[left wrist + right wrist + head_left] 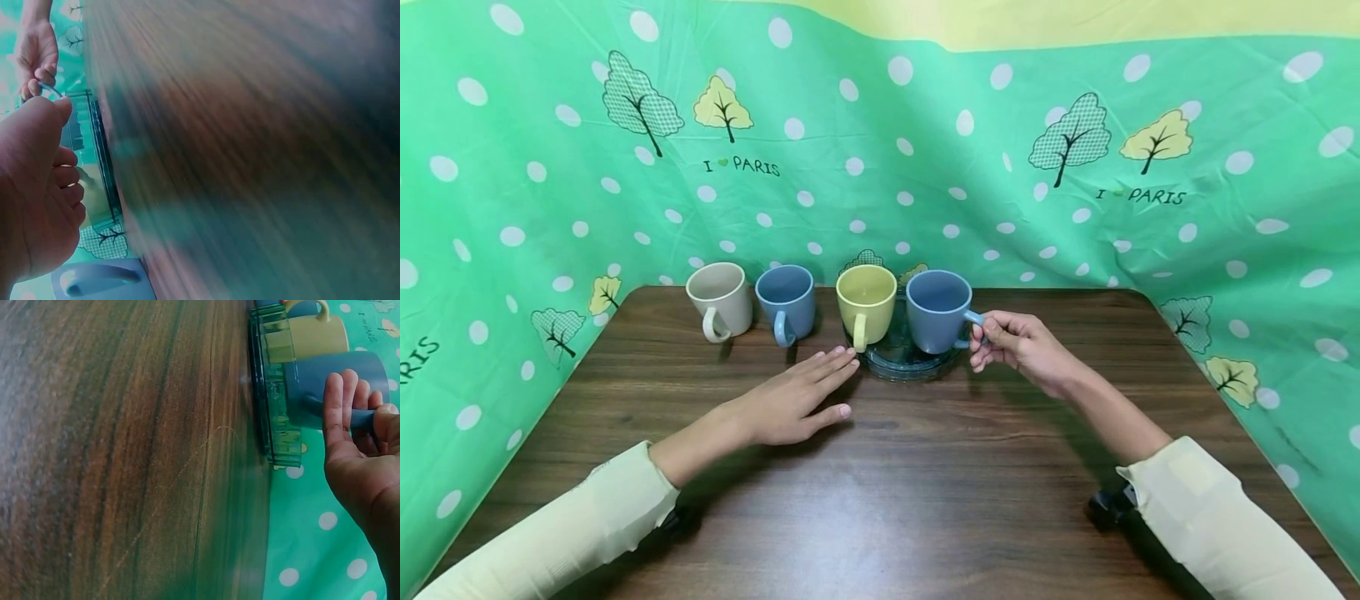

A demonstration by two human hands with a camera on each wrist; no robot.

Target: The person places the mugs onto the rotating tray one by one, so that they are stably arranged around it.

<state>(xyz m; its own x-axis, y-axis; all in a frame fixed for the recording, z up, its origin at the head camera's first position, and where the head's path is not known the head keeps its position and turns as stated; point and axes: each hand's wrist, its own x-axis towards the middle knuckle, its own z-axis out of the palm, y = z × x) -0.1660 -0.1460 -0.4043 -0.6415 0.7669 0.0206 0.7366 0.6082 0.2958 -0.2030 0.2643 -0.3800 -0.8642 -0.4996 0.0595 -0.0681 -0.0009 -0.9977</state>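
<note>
Right-hand grip (1015, 346) pinches the handle of the larger blue mug (936, 321), thumb and fingers closed on it, mug upright at the right side of the see-through round tray (910, 373), can't tell if its base touches. Left-hand grip (793, 400) spread flat, fingers fairly straight, holding nothing, fingertips near the tray's left edge, just below the yellow mug (876, 304), which is upright at the tray's left side. On the worktop (925, 467) further left: smaller blue mug (797, 304), then off-white mug (730, 304), both upright, handles toward the person.
</note>
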